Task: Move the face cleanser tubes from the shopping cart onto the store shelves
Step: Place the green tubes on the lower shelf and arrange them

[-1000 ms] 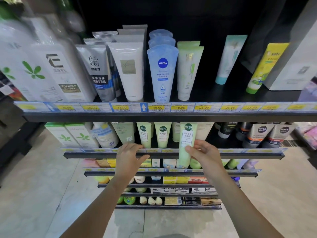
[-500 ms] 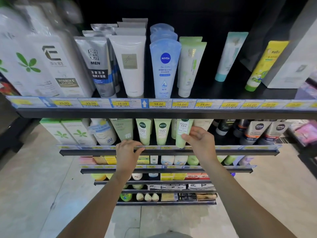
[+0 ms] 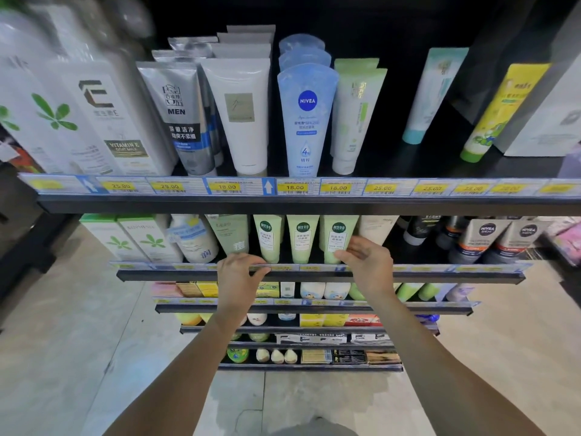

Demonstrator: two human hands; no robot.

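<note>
Hands at the second shelf point(image 3: 440, 277), with a green tube point(image 3: 338, 237) standing on it.
The right hand point(image 3: 367, 265) pinches the low end of the tube between thumb and fingers. The tube stands straight up, cap down, just beside two twin tubes point(image 3: 301, 239) on its left. The left hand point(image 3: 237, 278) rests on the shelf's front edge, fingers loose, holding nothing.
</note>
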